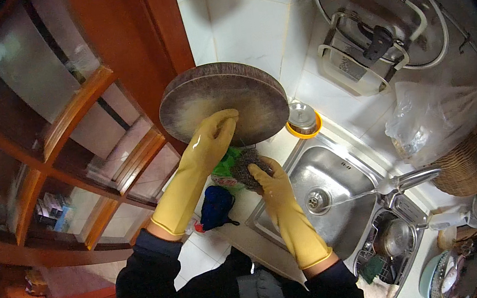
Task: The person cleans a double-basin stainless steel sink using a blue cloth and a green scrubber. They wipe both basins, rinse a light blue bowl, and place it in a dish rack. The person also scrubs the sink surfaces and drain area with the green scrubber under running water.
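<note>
Both of my hands wear yellow rubber gloves. My left hand [219,132] is in front of the face of a thick round wooden chopping board [254,101], its fingers bent together; whether they press on the wood is not plain. The board is tilted up near the tiled wall, with a paler patch on its face. In my right hand [272,176] is a dark steel wool scrubber [246,168], just below the board's lower edge. Behind the scrubber, a green plastic packet [225,165] is partly hidden.
Water runs from the tap [412,179] into a steel sink [332,167]. A metal tin in an orange dish [318,127] stands by the board. A dark blue cloth item [217,206] lies at the counter edge. A glazed wooden door [84,189] is at left; a drainer basket [375,244] at right.
</note>
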Demonstrator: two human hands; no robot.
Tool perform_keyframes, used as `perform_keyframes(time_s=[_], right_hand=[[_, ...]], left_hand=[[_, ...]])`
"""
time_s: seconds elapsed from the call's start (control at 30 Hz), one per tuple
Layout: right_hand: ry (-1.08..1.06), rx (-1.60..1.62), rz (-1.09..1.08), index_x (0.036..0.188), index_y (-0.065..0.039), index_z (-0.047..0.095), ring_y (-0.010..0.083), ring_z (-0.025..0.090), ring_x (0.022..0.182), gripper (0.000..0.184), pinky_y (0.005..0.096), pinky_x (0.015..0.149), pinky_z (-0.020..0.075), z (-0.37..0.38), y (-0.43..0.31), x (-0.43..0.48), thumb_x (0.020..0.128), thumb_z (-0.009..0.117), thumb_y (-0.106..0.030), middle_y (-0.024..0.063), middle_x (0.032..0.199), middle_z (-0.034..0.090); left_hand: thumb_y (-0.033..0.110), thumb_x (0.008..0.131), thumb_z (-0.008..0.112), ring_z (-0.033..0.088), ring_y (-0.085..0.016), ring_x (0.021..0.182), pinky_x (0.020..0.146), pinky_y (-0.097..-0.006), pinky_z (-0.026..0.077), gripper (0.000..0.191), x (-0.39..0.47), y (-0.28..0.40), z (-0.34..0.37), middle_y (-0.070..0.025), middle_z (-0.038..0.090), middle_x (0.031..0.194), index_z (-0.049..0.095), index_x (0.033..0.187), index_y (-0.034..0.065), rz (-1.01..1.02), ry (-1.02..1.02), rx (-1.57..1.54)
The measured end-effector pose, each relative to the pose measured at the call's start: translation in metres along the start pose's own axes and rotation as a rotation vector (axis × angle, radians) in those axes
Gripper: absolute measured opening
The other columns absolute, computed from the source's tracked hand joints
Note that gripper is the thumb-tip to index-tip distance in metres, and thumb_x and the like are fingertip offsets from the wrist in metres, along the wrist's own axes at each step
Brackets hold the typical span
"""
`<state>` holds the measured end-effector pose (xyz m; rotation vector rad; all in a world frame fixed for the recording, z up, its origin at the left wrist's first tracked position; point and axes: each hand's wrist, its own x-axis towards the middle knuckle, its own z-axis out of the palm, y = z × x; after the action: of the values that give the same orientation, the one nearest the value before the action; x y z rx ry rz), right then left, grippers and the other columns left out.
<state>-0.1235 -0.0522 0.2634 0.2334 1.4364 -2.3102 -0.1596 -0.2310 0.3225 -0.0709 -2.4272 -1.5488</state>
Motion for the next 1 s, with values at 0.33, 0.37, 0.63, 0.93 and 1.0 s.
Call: perform_keyframes(time_s=[0.33, 0.37, 0.63, 0.93, 1.0], right_hand=[[0.087, -0.057, -0.091, 0.141, -0.005, 0.060, 0.0088, 0.066, 0.094, 0.037, 0.0230, 0.083, 0.0548, 0.023, 0.013, 0.007, 0.104, 0.063, -0.012, 0.0041, 0.113, 0.073], [0.086, -0.051, -0.102, 0.141, -0.006, 0.061, 0.0084, 0.066, 0.095, 0.037, 0.0227, 0.083, 0.0544, 0.026, 0.014, 0.005, 0.105, 0.062, -0.012, 0.0035, 0.114, 0.072], [0.071, 0.104, -0.101, 0.142, -0.012, 0.060, 0.0094, 0.068, 0.096, 0.039, 0.0275, 0.081, 0.0567, 0.016, 0.032, 0.002, 0.105, 0.063, -0.023, 0.0006, 0.116, 0.072], [0.194, 0.569, -0.019, 0.132, -0.010, 0.062, 0.0262, 0.069, 0.097, 0.037, 0.0344, 0.073, 0.0588, -0.101, 0.024, -0.026, 0.101, 0.066, -0.032, 0.0087, 0.118, 0.070], [0.341, 0.524, 0.007, 0.129, -0.009, 0.059, 0.0256, 0.071, 0.085, 0.038, 0.0325, 0.062, 0.0586, -0.156, 0.017, -0.039, 0.099, 0.069, -0.031, 0.0127, 0.112, 0.069]], left_hand=[[0.007, 0.105, 0.044, 0.063, -0.027, 0.124, 0.109, -0.0339, 0.046, 0.029, 0.009, -0.046, 0.003, -0.0120, 0.069, 0.124, 0.064, 0.125, 0.0001, 0.192, -0.206, 0.085], [0.007, 0.105, 0.043, 0.062, -0.028, 0.124, 0.110, -0.0345, 0.046, 0.029, 0.009, -0.052, 0.002, -0.0126, 0.069, 0.124, 0.064, 0.124, 0.0000, 0.226, -0.197, 0.124], [0.007, 0.102, 0.050, 0.059, -0.029, 0.128, 0.113, -0.0352, 0.043, 0.034, 0.015, -0.049, -0.001, -0.0160, 0.063, 0.136, 0.060, 0.133, -0.0007, 0.117, -0.281, 0.035], [0.008, 0.101, 0.060, 0.059, -0.032, 0.124, 0.111, -0.0419, 0.044, 0.038, -0.070, -0.061, -0.016, -0.0219, 0.063, 0.133, 0.056, 0.136, -0.0074, 0.379, 0.355, -0.109], [0.009, 0.101, 0.061, 0.061, -0.032, 0.120, 0.108, -0.0415, 0.045, 0.034, -0.116, -0.083, -0.025, -0.0218, 0.064, 0.130, 0.059, 0.131, -0.0076, 0.246, 0.341, -0.013]])
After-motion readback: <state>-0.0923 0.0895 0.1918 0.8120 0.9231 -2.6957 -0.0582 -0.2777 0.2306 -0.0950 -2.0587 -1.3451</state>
